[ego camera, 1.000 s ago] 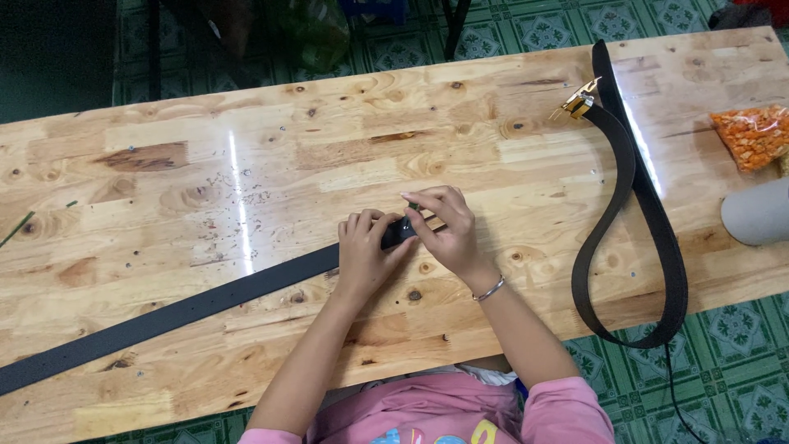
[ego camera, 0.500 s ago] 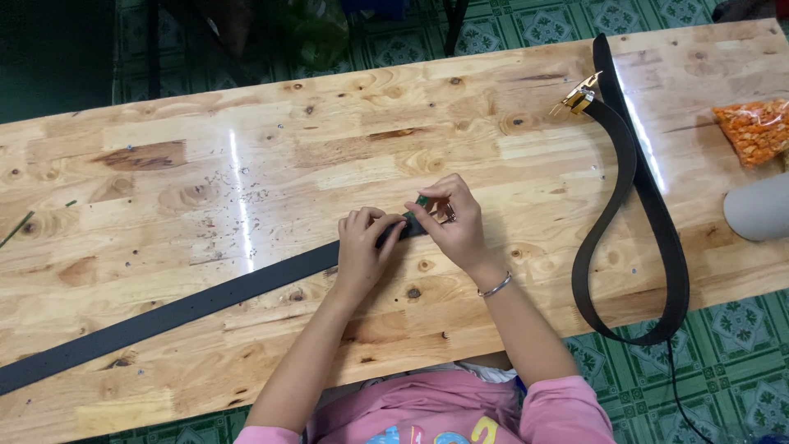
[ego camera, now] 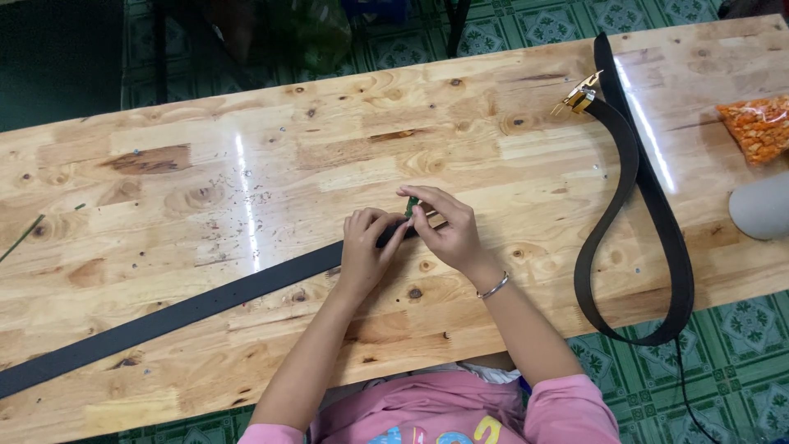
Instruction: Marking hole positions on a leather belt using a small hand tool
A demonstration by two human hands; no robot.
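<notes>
A long black belt strap (ego camera: 189, 308) lies diagonally across the wooden table (ego camera: 329, 148), running from the lower left up to my hands. My left hand (ego camera: 366, 247) pinches the strap's end and presses it to the table. My right hand (ego camera: 444, 230) holds a small green tool (ego camera: 409, 205) upright at that same end, fingers closed around it. The strap's tip is hidden under my fingers.
A second black belt (ego camera: 637, 205) with a gold buckle (ego camera: 578, 94) loops at the right and hangs over the front edge. An orange snack bag (ego camera: 760, 127) and a grey rounded object (ego camera: 760, 205) sit at the far right. Small dark crumbs lie left of centre.
My right hand has shifted slightly and raised the green tool more upright at the strap's end. My left hand stays on the strap.
</notes>
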